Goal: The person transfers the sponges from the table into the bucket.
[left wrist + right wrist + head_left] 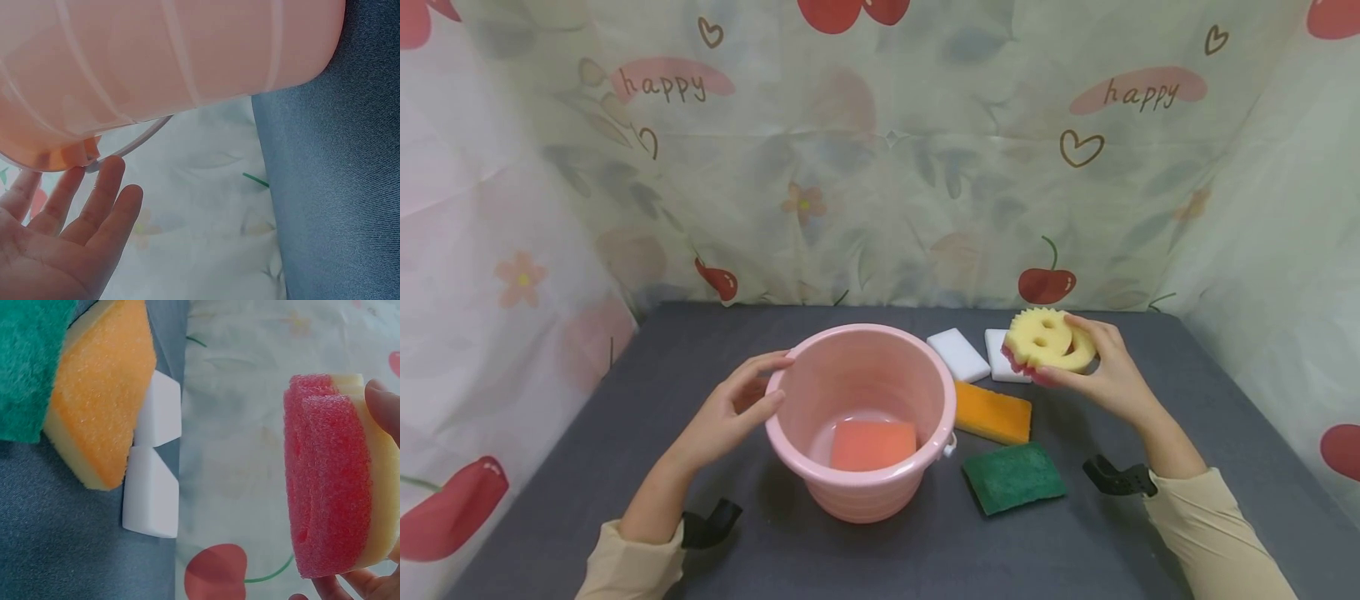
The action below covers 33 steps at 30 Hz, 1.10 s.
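Note:
My right hand [1108, 371] grips a smiley-face sponge [1041, 340] by its edge, above the right side of the table. The sponge is yellow on one side, and its red scrubbing layer [331, 481] shows in the right wrist view. At the left of a pink bucket [861, 492], my left hand [730, 408] touches the rim with extended fingers [103, 200]. An orange-red sponge [872, 446] lies flat on the bucket's bottom.
Right of the bucket lie an orange sponge [996, 412], a green scouring pad [1015, 477] and two white sponge blocks [958, 354], the second partly behind the held sponge. A dark cloth [1000, 558] covers the table. Patterned curtains [887, 208] hang behind and at both sides.

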Each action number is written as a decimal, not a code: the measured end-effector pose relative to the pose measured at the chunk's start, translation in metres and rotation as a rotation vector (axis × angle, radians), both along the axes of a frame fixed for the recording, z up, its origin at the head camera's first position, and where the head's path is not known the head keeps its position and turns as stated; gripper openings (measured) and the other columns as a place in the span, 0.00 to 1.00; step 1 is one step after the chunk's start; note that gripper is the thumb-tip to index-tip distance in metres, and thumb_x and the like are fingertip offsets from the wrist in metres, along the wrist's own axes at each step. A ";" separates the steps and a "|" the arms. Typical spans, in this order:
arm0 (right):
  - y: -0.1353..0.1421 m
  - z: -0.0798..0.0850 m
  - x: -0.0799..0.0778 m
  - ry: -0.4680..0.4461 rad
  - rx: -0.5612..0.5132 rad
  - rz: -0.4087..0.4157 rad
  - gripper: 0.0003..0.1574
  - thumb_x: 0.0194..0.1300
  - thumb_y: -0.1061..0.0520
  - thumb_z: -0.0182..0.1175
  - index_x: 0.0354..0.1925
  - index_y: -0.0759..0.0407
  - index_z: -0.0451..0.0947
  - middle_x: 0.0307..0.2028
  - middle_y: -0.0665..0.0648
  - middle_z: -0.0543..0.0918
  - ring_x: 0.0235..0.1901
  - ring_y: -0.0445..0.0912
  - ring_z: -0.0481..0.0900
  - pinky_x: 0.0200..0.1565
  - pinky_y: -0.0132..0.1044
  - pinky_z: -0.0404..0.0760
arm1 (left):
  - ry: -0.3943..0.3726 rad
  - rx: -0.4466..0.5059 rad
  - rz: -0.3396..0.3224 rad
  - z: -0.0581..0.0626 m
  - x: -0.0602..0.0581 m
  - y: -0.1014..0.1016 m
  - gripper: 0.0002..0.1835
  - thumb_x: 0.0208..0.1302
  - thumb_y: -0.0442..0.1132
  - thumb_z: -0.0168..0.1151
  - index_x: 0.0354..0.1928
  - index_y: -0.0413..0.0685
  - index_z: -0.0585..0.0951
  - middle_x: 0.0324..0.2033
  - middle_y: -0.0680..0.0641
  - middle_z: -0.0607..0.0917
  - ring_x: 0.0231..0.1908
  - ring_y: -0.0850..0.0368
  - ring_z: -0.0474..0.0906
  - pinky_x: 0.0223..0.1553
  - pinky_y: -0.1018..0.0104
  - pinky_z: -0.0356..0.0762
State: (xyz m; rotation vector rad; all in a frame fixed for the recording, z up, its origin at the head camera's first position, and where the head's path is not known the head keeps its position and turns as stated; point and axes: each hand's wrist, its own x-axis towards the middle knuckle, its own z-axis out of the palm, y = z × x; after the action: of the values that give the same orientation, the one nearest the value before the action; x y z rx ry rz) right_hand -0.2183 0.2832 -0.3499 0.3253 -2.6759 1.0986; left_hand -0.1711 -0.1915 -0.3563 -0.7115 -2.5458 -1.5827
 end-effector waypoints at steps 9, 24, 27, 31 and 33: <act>-0.008 0.005 0.003 0.037 -0.008 0.027 0.48 0.52 0.52 0.70 0.66 0.61 0.60 0.61 0.70 0.59 0.58 0.61 0.55 0.53 0.60 0.62 | 0.005 0.007 -0.004 -0.001 0.000 0.000 0.23 0.65 0.36 0.55 0.63 0.51 0.69 0.64 0.45 0.68 0.50 0.45 0.76 0.43 0.72 0.78; -0.021 0.016 0.009 0.087 -0.003 0.075 0.45 0.50 0.55 0.71 0.64 0.60 0.62 0.59 0.68 0.61 0.57 0.60 0.57 0.52 0.61 0.62 | 0.012 0.013 -0.011 -0.002 0.000 0.000 0.23 0.65 0.36 0.55 0.63 0.51 0.68 0.64 0.45 0.67 0.51 0.44 0.76 0.44 0.73 0.77; -0.024 0.018 0.011 0.100 -0.005 0.089 0.45 0.50 0.56 0.71 0.64 0.60 0.63 0.59 0.68 0.61 0.57 0.59 0.57 0.52 0.61 0.62 | 0.010 0.013 -0.009 -0.002 0.000 0.000 0.23 0.65 0.36 0.55 0.63 0.51 0.69 0.64 0.44 0.67 0.52 0.43 0.76 0.45 0.73 0.77; -0.028 0.022 0.012 0.120 -0.012 0.110 0.45 0.49 0.58 0.71 0.63 0.59 0.64 0.59 0.67 0.62 0.57 0.58 0.57 0.53 0.59 0.62 | 0.010 0.013 -0.011 -0.002 0.000 0.000 0.23 0.65 0.36 0.55 0.63 0.51 0.68 0.64 0.44 0.67 0.52 0.43 0.75 0.45 0.73 0.77; -0.030 0.024 0.013 0.128 -0.015 0.121 0.45 0.48 0.58 0.72 0.63 0.59 0.64 0.58 0.66 0.62 0.57 0.57 0.57 0.53 0.59 0.62 | 0.011 0.014 -0.014 -0.002 0.000 0.000 0.23 0.65 0.36 0.55 0.63 0.50 0.68 0.64 0.44 0.67 0.52 0.43 0.75 0.45 0.73 0.77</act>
State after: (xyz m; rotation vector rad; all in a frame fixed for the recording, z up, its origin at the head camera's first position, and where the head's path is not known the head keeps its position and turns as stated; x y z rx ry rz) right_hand -0.2053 0.2531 -0.3263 0.5420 -2.5638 1.0910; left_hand -0.1712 -0.1917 -0.3578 -0.7366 -2.5249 -1.5956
